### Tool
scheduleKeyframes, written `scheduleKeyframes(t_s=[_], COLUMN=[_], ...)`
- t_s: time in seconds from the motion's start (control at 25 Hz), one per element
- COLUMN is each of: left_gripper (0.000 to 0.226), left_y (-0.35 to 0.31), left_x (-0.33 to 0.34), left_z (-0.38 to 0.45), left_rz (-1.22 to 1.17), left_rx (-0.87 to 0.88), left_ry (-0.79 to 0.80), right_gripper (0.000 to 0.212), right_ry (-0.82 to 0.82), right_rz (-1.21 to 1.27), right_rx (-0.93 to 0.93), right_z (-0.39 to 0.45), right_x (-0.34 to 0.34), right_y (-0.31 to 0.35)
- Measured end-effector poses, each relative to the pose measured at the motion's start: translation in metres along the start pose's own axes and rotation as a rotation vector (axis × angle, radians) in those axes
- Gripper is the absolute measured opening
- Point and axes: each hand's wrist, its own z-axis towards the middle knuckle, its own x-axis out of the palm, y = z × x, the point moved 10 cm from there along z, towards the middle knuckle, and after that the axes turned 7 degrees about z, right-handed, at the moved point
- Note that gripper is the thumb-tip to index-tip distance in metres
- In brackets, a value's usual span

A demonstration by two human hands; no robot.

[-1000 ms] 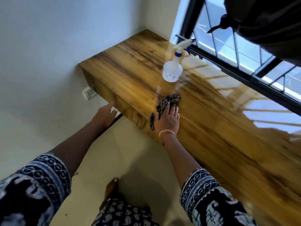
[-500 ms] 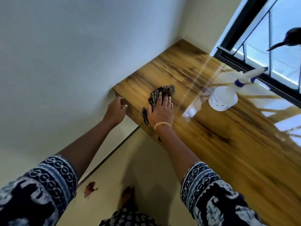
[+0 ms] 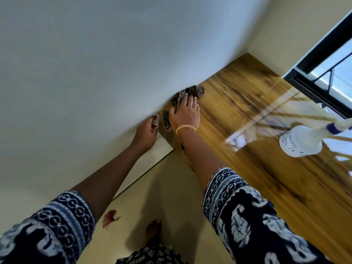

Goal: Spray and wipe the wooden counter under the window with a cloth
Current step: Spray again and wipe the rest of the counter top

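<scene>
Pale wall (image 3: 95, 73), cream floor (image 3: 171, 197), black-framed window (image 3: 323, 73) admitting daylight.

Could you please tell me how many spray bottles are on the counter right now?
1. The spray bottle stands on the counter at the right, near the window. The frame cuts off the counter's right part, so more may be hidden.

**Cloth pressed at the counter's wall end**

The right hand (image 3: 185, 114) presses flat on a dark patterned cloth (image 3: 187, 95), which bunches out beyond the fingertips on the wooden counter (image 3: 247, 119). Just left of that hand, the left hand (image 3: 145, 133) holds the counter's front corner by the wall. The spray bottle (image 3: 301, 141) stands well to the right.
</scene>
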Motion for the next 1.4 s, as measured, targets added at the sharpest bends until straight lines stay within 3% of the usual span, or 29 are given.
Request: scheduleKeyframes(t_s=[0.12,0.24,0.4,0.48,0.6,0.68,0.76,0.84,1.0,1.12,1.16,1.2,1.28,1.32,1.4], left_gripper=[0.04,0.034,0.036,0.044,0.051,0.048,0.044,0.04,0.04,0.039,0.039,0.038,0.037,0.035,0.026], left_y=[0.007,0.017,0.02,0.016,-0.002,-0.012,-0.016,-0.017,-0.04,-0.05,-0.054,-0.058,-0.064,-0.071,-0.091], left_x=[0.0,-0.003,-0.012,-0.002,0.023,0.035,0.037,0.039,0.04,0.026,0.019,0.014,0.013,0.014,0.018], left_z=[-0.007,-0.023,-0.055,-0.079,-0.135,-0.168,-0.192,-0.214,-0.256,-0.269,-0.272,-0.274,-0.281,-0.283,-0.284], left_rz=[-0.033,-0.112,-0.341,-0.511,-0.718,-0.807,-0.906,-0.958,-0.896,-0.784,-0.755,-0.723,-0.639,-0.565,-0.408], left_rx=[-0.007,-0.079,-0.249,-0.333,-0.388,-0.386,-0.374,-0.387,-0.368,-0.347,-0.353,-0.366,-0.383,-0.36,-0.249], left_ry=[0.019,0.022,0.038,0.181,0.377,0.358,0.246,0.183,0.243,0.154,0.116,0.089,0.085,0.119,0.231], right_gripper=[0.063,0.049,0.031,0.031,0.041,0.053,0.062,0.046,0.023,0.019,0.024,0.031,0.044,0.044,0.032], right_ry=[-0.019,0.008,0.203,0.321,0.323,0.345,0.492,0.637,0.618,0.708,0.719,0.658,0.575,0.515,0.49], right_rz=[0.082,0.156,0.272,0.435,0.659,0.811,1.132,1.345,1.252,1.462,1.4,1.094,0.043,-0.104,0.238], right_rx=[-0.076,-0.278,-0.448,-0.379,-0.241,-0.116,0.163,0.282,0.002,-0.108,-0.085,-0.098,-0.295,-0.347,-0.31], right_z=[-0.008,-0.036,-0.09,-0.122,-0.176,-0.201,-0.222,-0.246,-0.263,-0.273,-0.279,-0.285,-0.306,-0.31,-0.308], right_x=[-0.003,-0.006,-0.004,-0.002,-0.017,-0.029,-0.036,-0.058,-0.147,-0.181,-0.171,-0.158,-0.12,-0.114,-0.126], right_y=[0.003,0.023,0.038,0.021,-0.011,-0.028,-0.04,-0.034,-0.015,-0.011,-0.019,-0.029,-0.044,-0.041,-0.032])
